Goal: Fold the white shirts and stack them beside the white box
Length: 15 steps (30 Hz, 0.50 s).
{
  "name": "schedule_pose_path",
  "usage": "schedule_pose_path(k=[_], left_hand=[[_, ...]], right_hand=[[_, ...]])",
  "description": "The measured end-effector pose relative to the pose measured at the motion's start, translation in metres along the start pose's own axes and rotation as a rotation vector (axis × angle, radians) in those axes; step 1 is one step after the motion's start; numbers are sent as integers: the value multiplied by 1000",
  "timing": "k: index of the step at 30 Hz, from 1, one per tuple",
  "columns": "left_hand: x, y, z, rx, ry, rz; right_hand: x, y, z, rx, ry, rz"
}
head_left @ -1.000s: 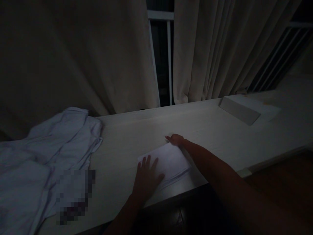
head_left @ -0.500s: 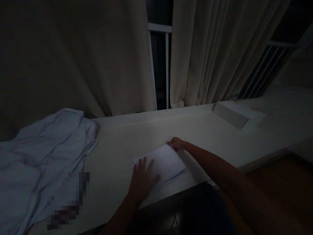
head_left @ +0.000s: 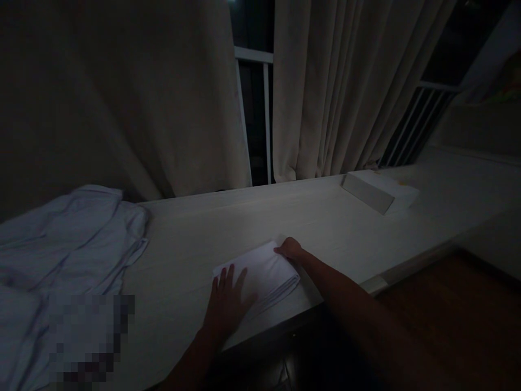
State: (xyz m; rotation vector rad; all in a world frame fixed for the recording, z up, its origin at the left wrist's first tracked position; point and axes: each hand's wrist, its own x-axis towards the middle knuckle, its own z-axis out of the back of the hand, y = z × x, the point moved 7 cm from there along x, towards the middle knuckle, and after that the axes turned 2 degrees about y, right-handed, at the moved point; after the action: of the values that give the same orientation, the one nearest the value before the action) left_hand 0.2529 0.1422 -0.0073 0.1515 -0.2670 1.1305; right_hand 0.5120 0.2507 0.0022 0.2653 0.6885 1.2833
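A folded white cloth lies on the pale ledge, its stacked layers showing along the right-hand edge. My left hand rests on its left side with the fingers spread. At the far right corner, my right hand pinches the cloth between thumb and fingers; part of the grip is hidden behind the hand. To the left lies a crumpled heap of white cloth, apart from both hands.
The long pale ledge runs under beige curtains and a barred window. A white box sits at the back right. The ledge's front edge drops to a dark brown floor. A pixelated patch covers the lower left.
The view has shifted, so everything sits further left in the picture. The right edge of the folded cloth looks thicker and more rounded. Both hands keep nearly the same places on it.
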Motion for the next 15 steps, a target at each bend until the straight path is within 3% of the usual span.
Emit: schedule_pose_path(k=[6, 10, 12, 15], left_hand=[[2, 1, -2, -2, 12, 3], [3, -1, 0, -4, 17, 1], [2, -1, 0, -14, 21, 9], [1, -2, 0, -20, 32, 16]], right_hand=[[-40, 23, 2, -83, -178, 97], [-89, 45, -17, -285, -286, 442], [-110, 41, -31, -388, -263, 560], [-122, 24, -41, -402, -227, 549]])
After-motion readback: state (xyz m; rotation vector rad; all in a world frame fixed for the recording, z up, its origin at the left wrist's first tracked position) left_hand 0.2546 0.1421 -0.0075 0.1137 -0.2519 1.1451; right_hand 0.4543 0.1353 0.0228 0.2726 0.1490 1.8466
